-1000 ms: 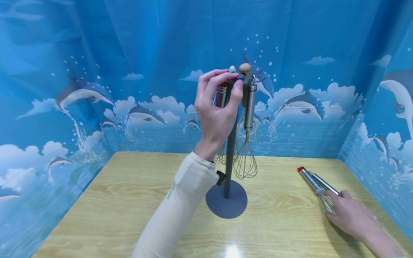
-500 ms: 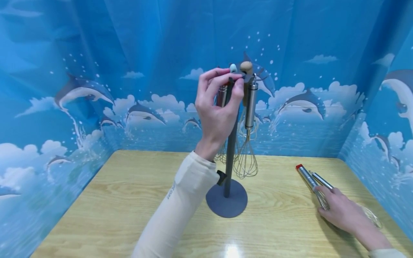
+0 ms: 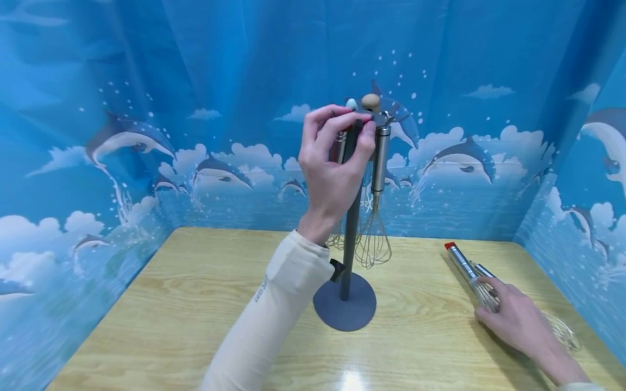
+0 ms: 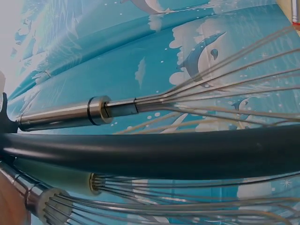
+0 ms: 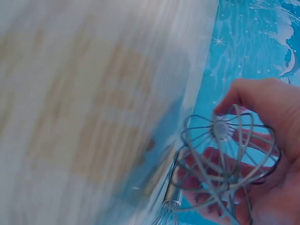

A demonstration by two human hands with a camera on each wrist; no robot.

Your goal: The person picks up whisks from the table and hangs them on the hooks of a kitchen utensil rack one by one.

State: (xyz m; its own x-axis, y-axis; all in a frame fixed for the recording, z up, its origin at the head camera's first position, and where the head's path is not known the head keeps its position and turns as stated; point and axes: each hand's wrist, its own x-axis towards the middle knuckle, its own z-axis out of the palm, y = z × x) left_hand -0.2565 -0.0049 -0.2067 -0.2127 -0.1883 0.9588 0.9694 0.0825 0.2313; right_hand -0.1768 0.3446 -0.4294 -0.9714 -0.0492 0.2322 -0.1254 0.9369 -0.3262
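Head view: the left hand [image 3: 337, 163] remains pinched on the top of the grey stand [image 3: 344, 304] among its hanging whisks [image 3: 374, 239], while the right hand [image 3: 513, 320], on the table [image 3: 171, 315] at right, has slid along and curled round the wires of the red-capped whisk [image 3: 462, 263], indicating pick-up is under way.

our right hand [image 3: 518, 320] has slid fwd along the whisks [image 3: 476, 277] lying on the table [image 3: 171, 304], w/ fingers now curled round the wire heads; 1 s ago it only rested on them nearer the table's front edge. the red-tipped handle sits a bit farther back & the pair looks shifted. our left hand [image 3: 335, 163] at the top of the stand [image 3: 348, 239] has edged right, thumb now nearer the hanging steel whisk [image 3: 377, 190].
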